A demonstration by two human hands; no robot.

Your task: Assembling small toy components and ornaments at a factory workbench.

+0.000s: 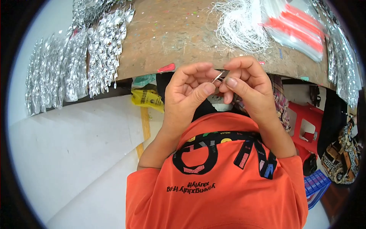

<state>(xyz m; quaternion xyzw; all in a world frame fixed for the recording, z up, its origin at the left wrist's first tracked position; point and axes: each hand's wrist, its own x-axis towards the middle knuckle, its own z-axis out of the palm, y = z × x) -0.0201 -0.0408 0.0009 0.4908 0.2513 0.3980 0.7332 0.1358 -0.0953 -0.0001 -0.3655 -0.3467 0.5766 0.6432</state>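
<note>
My two hands are raised together at the table's near edge, fingertips almost meeting. Between them is a small, thin silvery piece [218, 76] with a dark part at its right end; its kind is too small to make out. My left hand [187, 87] is closed, with thumb and fingers pinching near the piece's lower left end. The fingers of my right hand [249, 84] are curled, its thumb and fingertips closed about the other end. Just beyond the hands, a tangled bundle of white string [244, 26] lies on the brown tabletop [171, 38].
Shiny silver strips hang over the table's left edge [57, 72], with more at the right edge [343, 57]. Clear and red plastic sleeves [297, 28] lie far right. A yellow bag [146, 98] is below the table, left; a red stool [305, 122] and blue crate [317, 185] stand right.
</note>
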